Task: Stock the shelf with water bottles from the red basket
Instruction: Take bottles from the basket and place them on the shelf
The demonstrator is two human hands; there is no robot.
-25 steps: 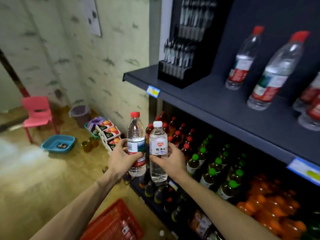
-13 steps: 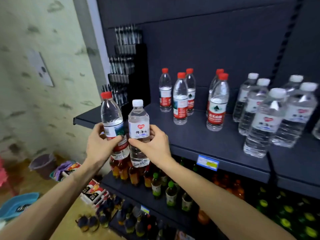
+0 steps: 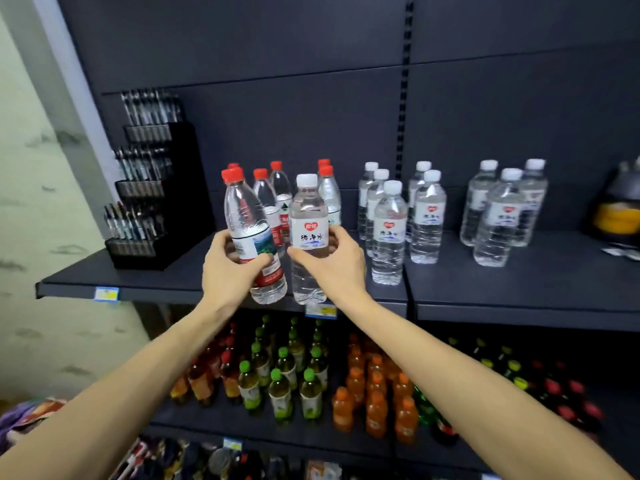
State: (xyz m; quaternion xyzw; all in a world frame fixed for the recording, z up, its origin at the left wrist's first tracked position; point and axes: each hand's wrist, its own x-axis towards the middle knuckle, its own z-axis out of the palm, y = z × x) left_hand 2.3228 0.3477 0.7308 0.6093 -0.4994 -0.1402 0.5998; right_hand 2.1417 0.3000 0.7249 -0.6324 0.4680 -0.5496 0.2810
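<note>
My left hand (image 3: 230, 271) grips a red-capped water bottle (image 3: 247, 223), tilted slightly left, in front of the dark shelf (image 3: 166, 282). My right hand (image 3: 337, 265) grips a white-capped water bottle (image 3: 308, 230), held upright beside it. Both bottles hang just above the shelf's front edge. Behind them stand several red-capped bottles (image 3: 277, 192), and to their right several white-capped bottles (image 3: 389, 230) in groups. The red basket is out of view.
A black tiered pen display (image 3: 152, 188) fills the shelf's left end. More white-capped bottles (image 3: 502, 209) and a dark jar (image 3: 620, 202) stand at the right. Lower shelves hold green-capped (image 3: 280, 389) and orange drinks (image 3: 374, 400). Bare shelf lies in front of the right-hand bottles.
Both hands have lifted the two bottles from low near the basket up to the water shelf's front edge. The view has swung right and up, and the basket has left the frame.
</note>
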